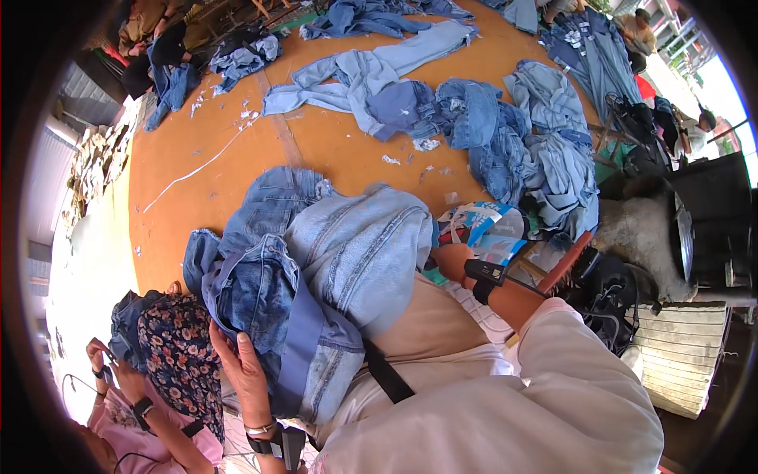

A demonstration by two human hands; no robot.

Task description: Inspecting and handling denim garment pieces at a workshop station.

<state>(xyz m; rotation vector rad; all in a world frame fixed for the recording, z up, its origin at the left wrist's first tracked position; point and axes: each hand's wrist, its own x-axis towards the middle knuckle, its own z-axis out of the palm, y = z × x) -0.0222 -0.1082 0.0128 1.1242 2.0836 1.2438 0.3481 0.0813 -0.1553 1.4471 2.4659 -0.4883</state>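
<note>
A bunched pair of blue jeans (pixel 347 253) lies across my lap and over the near table edge, partly turned inside out so its pale inner side and seams show. My left hand (pixel 243 367) rests against the left side of the jeans, fingers stretched out along the denim and nothing gripped. My right hand (pixel 452 261) is at the right side of the jeans, beside a blue and white printed plastic bag (pixel 489 221). Its fingertips are hidden between the cloth and the bag, so what they hold, if anything, does not show. Both wrists wear black straps with small devices.
More jeans lie in a pile (pixel 553 150) at the table's right and across its far side. Thread scraps dot the orange tabletop (pixel 205 158). A co-worker in a pink top (pixel 185 442) sits close on my left. A red-edged chair (pixel 564 265) and slatted wooden piece (pixel 679 347) stand right.
</note>
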